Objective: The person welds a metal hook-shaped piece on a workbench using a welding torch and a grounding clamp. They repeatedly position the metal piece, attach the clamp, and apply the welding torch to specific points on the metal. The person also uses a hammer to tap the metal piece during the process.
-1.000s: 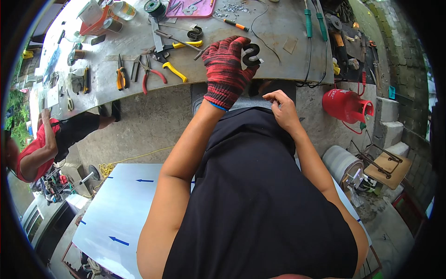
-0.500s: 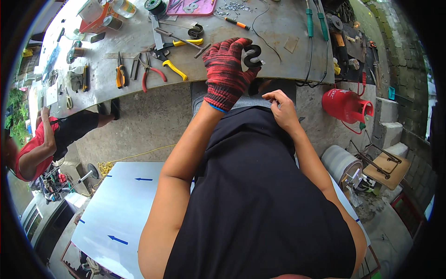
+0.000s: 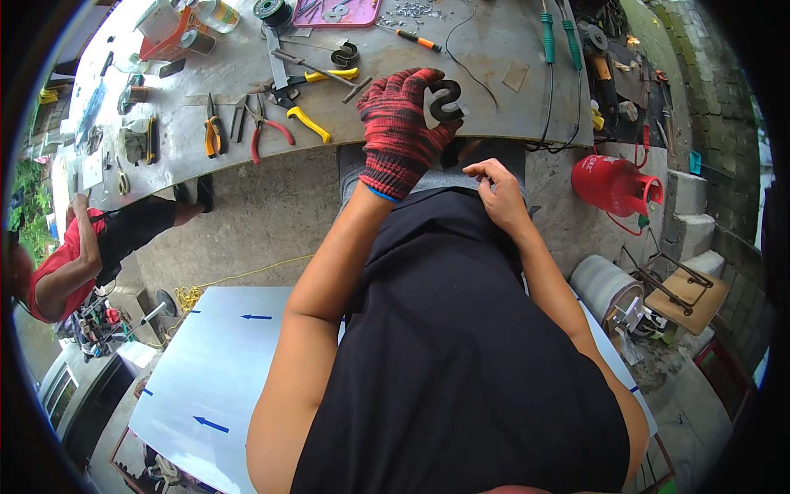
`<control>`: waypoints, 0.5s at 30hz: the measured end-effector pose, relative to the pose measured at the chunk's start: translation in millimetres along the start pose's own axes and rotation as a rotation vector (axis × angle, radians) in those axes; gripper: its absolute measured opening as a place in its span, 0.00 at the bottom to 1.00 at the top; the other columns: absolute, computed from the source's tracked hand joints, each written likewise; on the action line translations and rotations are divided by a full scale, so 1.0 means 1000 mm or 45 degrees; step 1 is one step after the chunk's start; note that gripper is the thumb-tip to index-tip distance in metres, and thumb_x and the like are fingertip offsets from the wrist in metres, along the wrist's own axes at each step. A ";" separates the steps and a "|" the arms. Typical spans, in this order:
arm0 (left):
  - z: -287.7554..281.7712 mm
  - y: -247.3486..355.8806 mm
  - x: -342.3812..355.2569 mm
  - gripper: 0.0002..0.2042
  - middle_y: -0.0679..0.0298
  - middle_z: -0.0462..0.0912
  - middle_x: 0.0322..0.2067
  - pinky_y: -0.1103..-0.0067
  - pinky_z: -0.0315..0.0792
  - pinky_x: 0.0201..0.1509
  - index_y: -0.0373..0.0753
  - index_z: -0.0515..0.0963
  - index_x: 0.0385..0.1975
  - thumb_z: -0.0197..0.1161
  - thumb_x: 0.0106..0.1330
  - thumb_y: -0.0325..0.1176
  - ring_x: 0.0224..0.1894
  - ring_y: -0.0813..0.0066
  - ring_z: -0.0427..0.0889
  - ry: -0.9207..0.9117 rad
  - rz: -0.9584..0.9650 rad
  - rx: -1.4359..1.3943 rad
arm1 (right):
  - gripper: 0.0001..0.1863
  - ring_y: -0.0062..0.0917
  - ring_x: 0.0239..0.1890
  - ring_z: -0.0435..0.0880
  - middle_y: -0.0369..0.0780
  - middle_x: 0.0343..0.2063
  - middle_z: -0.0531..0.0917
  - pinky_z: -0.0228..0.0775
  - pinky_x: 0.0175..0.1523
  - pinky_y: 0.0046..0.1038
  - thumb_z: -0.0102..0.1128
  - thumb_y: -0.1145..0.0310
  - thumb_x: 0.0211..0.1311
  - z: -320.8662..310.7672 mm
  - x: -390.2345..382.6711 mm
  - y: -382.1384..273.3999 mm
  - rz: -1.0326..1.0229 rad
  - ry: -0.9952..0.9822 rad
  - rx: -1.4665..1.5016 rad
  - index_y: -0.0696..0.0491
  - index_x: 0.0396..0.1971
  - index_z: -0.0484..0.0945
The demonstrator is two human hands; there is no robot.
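My left hand [image 3: 403,128], in a red and black knitted glove, is raised over the near edge of the metal workbench [image 3: 378,62]. Between its thumb and fingers it grips a dark S-shaped metal piece [image 3: 445,100]. My bare right hand [image 3: 496,188] rests by my lap, below the bench edge. Its fingers are loosely bent and apart from the thumb, with nothing seen in them. Left of the glove lie a T-shaped metal rod [image 3: 329,74], yellow-handled pliers [image 3: 309,122], red-handled pliers [image 3: 267,128] and orange-black pliers [image 3: 215,133]. Another dark curled metal piece [image 3: 345,55] lies beyond the rod.
A pink tray [image 3: 362,23], loose small metal parts [image 3: 415,11] and a screwdriver [image 3: 415,38] occupy the bench's far side. Green-handled cables [image 3: 549,41] hang over its right. A red gas cylinder [image 3: 609,184] stands right. Another person [image 3: 70,255] is at the left end.
The S-shaped piece has turned slightly in my left hand, which has barely shifted. My right hand stays in place.
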State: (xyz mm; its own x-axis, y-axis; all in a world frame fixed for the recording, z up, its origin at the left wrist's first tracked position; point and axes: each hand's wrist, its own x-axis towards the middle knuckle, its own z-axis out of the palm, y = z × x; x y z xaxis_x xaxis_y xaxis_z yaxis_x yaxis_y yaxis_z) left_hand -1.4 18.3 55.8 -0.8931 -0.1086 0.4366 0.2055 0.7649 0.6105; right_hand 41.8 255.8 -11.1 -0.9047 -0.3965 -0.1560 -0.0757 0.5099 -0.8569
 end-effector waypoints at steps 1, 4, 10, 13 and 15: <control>0.000 0.000 0.000 0.33 0.61 0.84 0.46 0.63 0.71 0.56 0.46 0.79 0.53 0.83 0.42 0.40 0.50 0.57 0.80 -0.009 -0.007 -0.001 | 0.18 0.30 0.37 0.82 0.43 0.37 0.82 0.74 0.44 0.29 0.48 0.86 0.58 0.000 0.000 0.000 0.000 0.001 0.000 0.58 0.42 0.85; -0.001 0.002 -0.001 0.33 0.61 0.83 0.47 0.64 0.70 0.57 0.46 0.79 0.53 0.83 0.43 0.40 0.51 0.58 0.80 -0.031 -0.029 0.010 | 0.18 0.29 0.37 0.82 0.42 0.37 0.82 0.74 0.44 0.29 0.48 0.86 0.58 0.000 0.000 0.001 0.005 0.001 0.002 0.58 0.42 0.85; -0.002 0.002 -0.001 0.34 0.62 0.83 0.48 0.63 0.69 0.60 0.46 0.79 0.54 0.84 0.43 0.41 0.52 0.58 0.80 -0.047 -0.032 0.001 | 0.18 0.29 0.37 0.82 0.42 0.37 0.82 0.74 0.44 0.29 0.48 0.86 0.58 0.000 0.000 0.000 0.006 -0.011 -0.008 0.58 0.42 0.85; -0.001 0.000 -0.003 0.34 0.62 0.83 0.48 0.63 0.68 0.60 0.47 0.79 0.54 0.84 0.43 0.42 0.52 0.59 0.79 -0.034 -0.016 -0.002 | 0.18 0.29 0.37 0.82 0.42 0.37 0.82 0.74 0.44 0.29 0.48 0.86 0.58 0.002 0.000 0.002 0.006 -0.003 0.015 0.57 0.42 0.85; 0.000 -0.001 -0.004 0.34 0.62 0.83 0.48 0.63 0.67 0.61 0.47 0.79 0.54 0.84 0.43 0.42 0.52 0.59 0.80 -0.030 -0.011 0.003 | 0.18 0.29 0.37 0.82 0.42 0.37 0.82 0.74 0.44 0.29 0.48 0.86 0.58 0.002 0.000 0.001 0.008 -0.007 0.006 0.57 0.42 0.85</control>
State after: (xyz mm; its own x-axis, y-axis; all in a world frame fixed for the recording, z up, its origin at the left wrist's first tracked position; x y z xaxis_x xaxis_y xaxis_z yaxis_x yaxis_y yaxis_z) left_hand 1.6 17.6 53.4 -0.9040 -0.1004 0.4156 0.1968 0.7653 0.6129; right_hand 42.2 255.1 -13.0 -0.9028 -0.3975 -0.1640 -0.0680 0.5085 -0.8584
